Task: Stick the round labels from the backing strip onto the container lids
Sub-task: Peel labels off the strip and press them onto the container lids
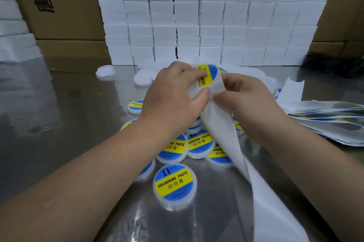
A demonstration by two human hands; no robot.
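Both hands are showing bare, the left hand [173, 94] sitting close to the frame's centre and the right hand [250, 100] at about 3 o'clock from it. The left forearm [88, 172], running off toward 8 o'clock, is showing bare all the way to the picture's edge, and the right forearm [315, 163], running off toward 4 o'clock, is doing the same. The left thumbnail [205, 90] is looking short and trimmed. Faint creases are showing across the left wrist [151, 123].
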